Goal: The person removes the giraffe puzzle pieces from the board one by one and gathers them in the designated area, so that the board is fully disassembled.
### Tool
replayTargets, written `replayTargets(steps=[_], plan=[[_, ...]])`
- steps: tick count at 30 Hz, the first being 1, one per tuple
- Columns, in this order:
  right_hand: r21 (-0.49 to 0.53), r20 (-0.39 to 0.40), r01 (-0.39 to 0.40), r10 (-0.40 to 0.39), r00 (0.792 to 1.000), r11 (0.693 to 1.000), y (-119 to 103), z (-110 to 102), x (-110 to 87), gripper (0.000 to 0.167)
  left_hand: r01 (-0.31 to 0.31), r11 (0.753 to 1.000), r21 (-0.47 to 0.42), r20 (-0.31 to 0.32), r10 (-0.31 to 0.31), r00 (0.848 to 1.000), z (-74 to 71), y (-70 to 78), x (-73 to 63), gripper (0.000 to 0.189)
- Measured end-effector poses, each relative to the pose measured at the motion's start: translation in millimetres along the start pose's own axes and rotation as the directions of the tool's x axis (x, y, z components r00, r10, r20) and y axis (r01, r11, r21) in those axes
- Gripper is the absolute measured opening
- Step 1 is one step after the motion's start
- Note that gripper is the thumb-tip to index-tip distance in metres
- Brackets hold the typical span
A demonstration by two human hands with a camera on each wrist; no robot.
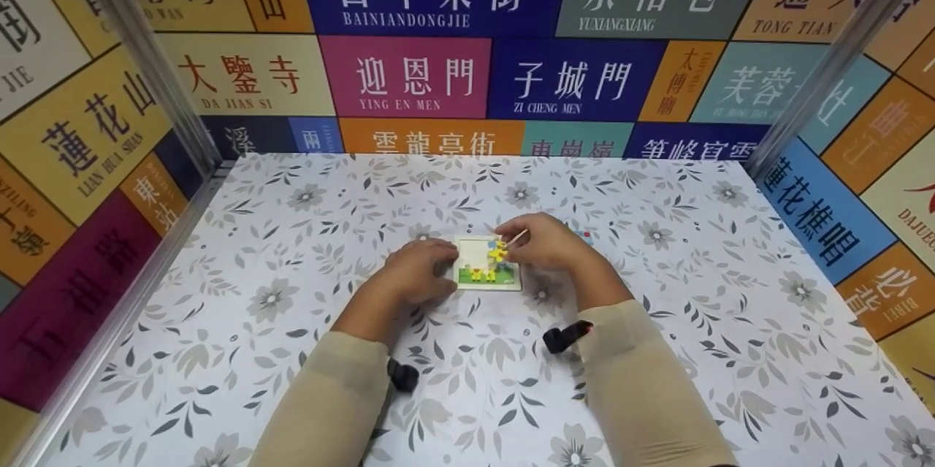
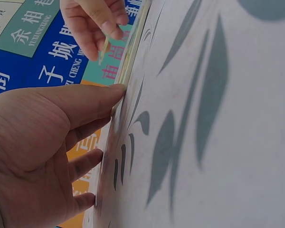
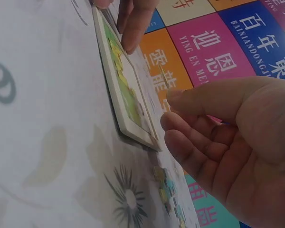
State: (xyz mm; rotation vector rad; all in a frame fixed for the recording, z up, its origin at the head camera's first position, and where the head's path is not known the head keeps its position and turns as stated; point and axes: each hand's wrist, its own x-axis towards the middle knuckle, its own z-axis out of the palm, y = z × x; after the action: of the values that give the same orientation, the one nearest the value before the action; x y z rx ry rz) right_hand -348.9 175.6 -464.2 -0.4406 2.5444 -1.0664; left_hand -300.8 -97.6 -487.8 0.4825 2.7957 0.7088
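Observation:
A small jigsaw puzzle board (image 1: 488, 287) with a pale frame lies flat on the table. Green and yellow picture pieces fill its lower and right parts, while the pale backing shows at upper left. My left hand (image 1: 420, 271) holds the board's left end, thumb at the near corner and fingers toward the far side. Over the right side, my right hand (image 1: 544, 242) pinches a thin puzzle piece (image 3: 164, 78) between thumb and index finger. That piece is tilted nearly edge-on and raised above the board; its printed face is hidden in the right wrist view.
Several loose puzzle pieces (image 3: 166, 190) lie on the table to the right of the board, partly behind my right forearm in the head view. A white cloth (image 1: 292, 365) with grey flowers covers the table. Colourful sign panels (image 1: 416, 80) stand along the back and sides.

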Motion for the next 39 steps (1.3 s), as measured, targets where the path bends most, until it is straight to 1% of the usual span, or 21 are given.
replayTargets(steps=[5, 12, 18, 21, 27, 31, 34, 36, 39], plan=[[-0.01, -0.035, -0.009, 0.008, 0.999, 1.0, 18, -18, -7.1, 0.051, -0.004, 1.0, -0.007, -0.009, 0.004, 1.0, 2.7, -1.4, 0.7, 0.062], [0.018, -0.084, -0.096, 0.097, 0.992, 0.995, 44, -42, -21.9, 0.054, -0.018, 1.0, -0.001, -0.01, 0.018, 1.0, 3.0, -1.4, 0.9, 0.062], [0.055, -0.1, -0.115, 0.12, 0.988, 0.992, 59, -55, -28.2, 0.056, -0.003, 1.0, -0.002, 0.004, 0.003, 1.0, 1.4, -0.5, 0.0, 0.063], [0.073, -0.099, -0.127, 0.134, 0.986, 0.989, 65, -57, -29.2, 0.056, -0.004, 1.0, -0.011, -0.001, 0.004, 1.0, 1.4, -0.6, -1.0, 0.062], [0.091, -0.075, -0.151, 0.158, 0.985, 0.984, 76, -57, -30.5, 0.056, -0.014, 1.0, -0.012, -0.006, 0.014, 1.0, 2.1, -2.1, -0.2, 0.061], [0.141, -0.056, -0.196, 0.206, 0.977, 0.97, 80, -57, -31.2, 0.057, -0.027, 1.0, -0.004, -0.003, 0.027, 1.0, 2.2, -2.9, 0.4, 0.062], [0.178, -0.044, -0.219, 0.23, 0.972, 0.959, 80, -57, -31.8, 0.057, -0.026, 1.0, 0.001, -0.001, 0.026, 1.0, 2.2, -2.9, 0.9, 0.062], [0.177, -0.043, -0.224, 0.234, 0.971, 0.959, 80, -57, -31.8, 0.057, -0.022, 1.0, 0.003, 0.0, 0.022, 1.0, 2.1, -2.8, 1.3, 0.062], [0.149, -0.047, -0.215, 0.224, 0.974, 0.965, 80, -56, -30.8, 0.057, -0.018, 1.0, 0.007, 0.0, 0.018, 1.0, 2.3, -3.0, 2.0, 0.062]])
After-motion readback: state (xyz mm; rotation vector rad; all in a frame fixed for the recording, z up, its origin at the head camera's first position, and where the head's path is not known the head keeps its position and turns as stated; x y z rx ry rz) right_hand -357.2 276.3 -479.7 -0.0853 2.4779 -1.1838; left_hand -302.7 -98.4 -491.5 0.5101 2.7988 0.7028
